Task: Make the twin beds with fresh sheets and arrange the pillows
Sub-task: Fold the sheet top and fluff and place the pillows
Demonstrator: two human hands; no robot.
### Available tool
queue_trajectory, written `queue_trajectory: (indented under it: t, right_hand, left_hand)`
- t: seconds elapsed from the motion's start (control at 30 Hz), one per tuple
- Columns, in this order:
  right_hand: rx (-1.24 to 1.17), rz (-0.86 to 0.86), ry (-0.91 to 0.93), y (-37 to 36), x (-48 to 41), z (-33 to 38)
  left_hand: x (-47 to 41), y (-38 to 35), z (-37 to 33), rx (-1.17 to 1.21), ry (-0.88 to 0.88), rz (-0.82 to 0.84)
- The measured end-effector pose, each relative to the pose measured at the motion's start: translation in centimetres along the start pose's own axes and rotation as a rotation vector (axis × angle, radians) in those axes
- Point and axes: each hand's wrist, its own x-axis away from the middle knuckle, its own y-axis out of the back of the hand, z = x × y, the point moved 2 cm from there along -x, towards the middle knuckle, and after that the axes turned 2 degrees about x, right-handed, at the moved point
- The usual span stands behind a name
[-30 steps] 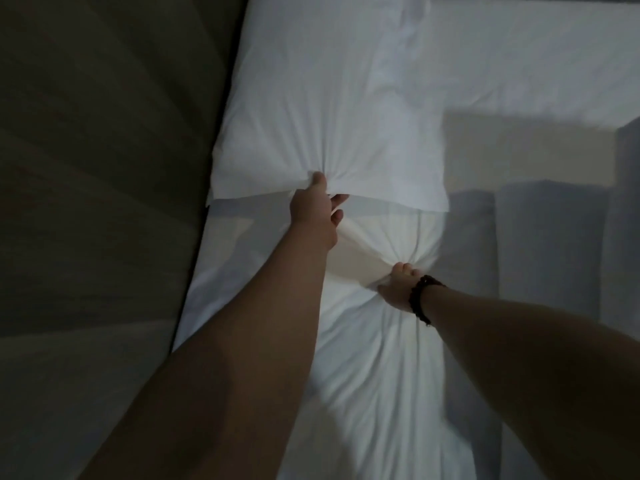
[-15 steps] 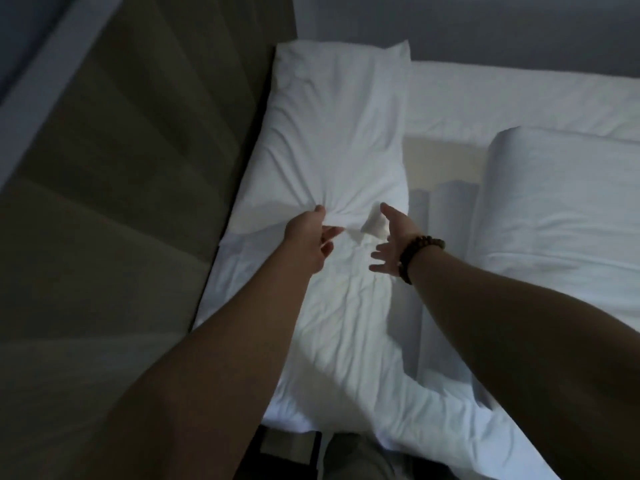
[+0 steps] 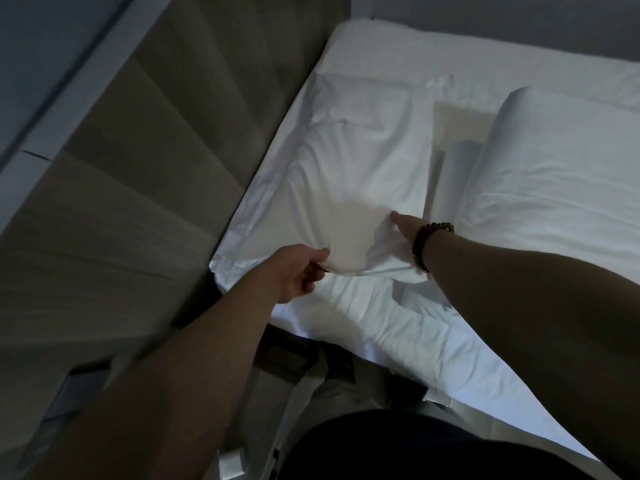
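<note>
Being pinched at its near edge by the left hand, the pillow is seen along the left edge of the bed, pressed close to the wooden panel, with its near end raised a little off the sheet. Cloth is bunched between thumb and curled fingers there, so a firm grip is judged on that side. The right hand is laid at the pillow's near right corner; its thumb is shown on top, but the fingers are hidden under the fabric, so a hold cannot be confirmed.

And that is where trouble could be started. If only 1 side is truly held, the pillow may be swung crooked by the pull and left skewed against the panel. Only the case seems to be gathered by the left hand, not the filling, so the case could be dragged loose and left baggy at the corner. The sheet below is already creased near the bed's near edge, and more wrinkles may be raked in if the pillow is slid rather than lifted. A tan patch, judged to be bare mattress, is exposed between the pillow and the rolled white bedding toward the right; it could be widened if the sheet is tugged. The bead bracelet could be snagged on loose cloth.
</note>
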Motion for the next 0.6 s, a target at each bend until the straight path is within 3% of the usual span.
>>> queue_trajectory:
  t: [0.07,0.23,0.4,0.57,0.6]
  right_hand:
    - [0.019,0.055,0.05,-0.4,-0.6,-1.3]
    - [-0.208,0.101,0.025,-0.3,2.0,-1.8]
    - [-0.316,0.049,0.114,-0.6,3.2,0.8]
    - [-0.308,-0.05,0.306,-1.0,8.9,6.9]
    - [-0.286,-0.049,0.352,-0.7,10.1,8.1]
  left_hand:
    - [2.1,0.4,-0.4,-0.076,0.007,0.038]
    - [4.7,1.2,-1.5,-0.237,0.038,0.006]
    - [5.0,3.2,-3.8,-0.741,0.208,-0.138]
    - [2.9,5.3,-8.5,-0.803,-0.213,-0.658]
    - [2.2,5.6,-9.2,-0.758,-0.236,-0.681]
